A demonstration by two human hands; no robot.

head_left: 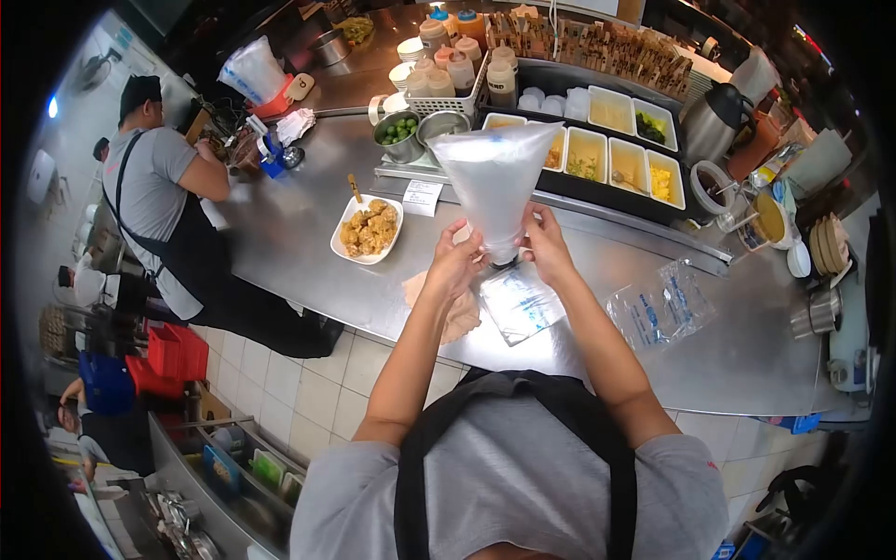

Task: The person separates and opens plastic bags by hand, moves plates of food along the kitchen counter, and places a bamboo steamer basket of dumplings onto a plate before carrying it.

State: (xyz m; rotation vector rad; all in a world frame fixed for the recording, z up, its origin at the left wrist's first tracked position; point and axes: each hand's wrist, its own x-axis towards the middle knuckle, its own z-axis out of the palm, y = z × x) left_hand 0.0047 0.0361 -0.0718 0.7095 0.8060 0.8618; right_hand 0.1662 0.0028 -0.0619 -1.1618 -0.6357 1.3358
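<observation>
A translucent plastic bag point(497, 173) stands upright with its wide mouth flared at the top. My left hand point(456, 254) grips its left side low down, and my right hand point(544, 245) pinches the right side. Something dark shows at the bag's narrow bottom, too covered to make out. Below lies a flat clear plastic bag with blue print point(521, 303) on the steel counter point(411, 308). Crumpled brown paper point(459, 322) sits beside my left wrist. Further left is a white bowl point(338, 245) of fried pieces with a stick standing in it, and a paper slip point(422, 197).
Behind the bag runs a black rack with white food tubs point(611, 109). A metal bowl of limes point(399, 140) and a basket of squeeze bottles point(448, 105) stand left of it. Another printed bag point(659, 303) lies right, near a steel jug point(714, 121). A co-worker point(159, 187) stands at left.
</observation>
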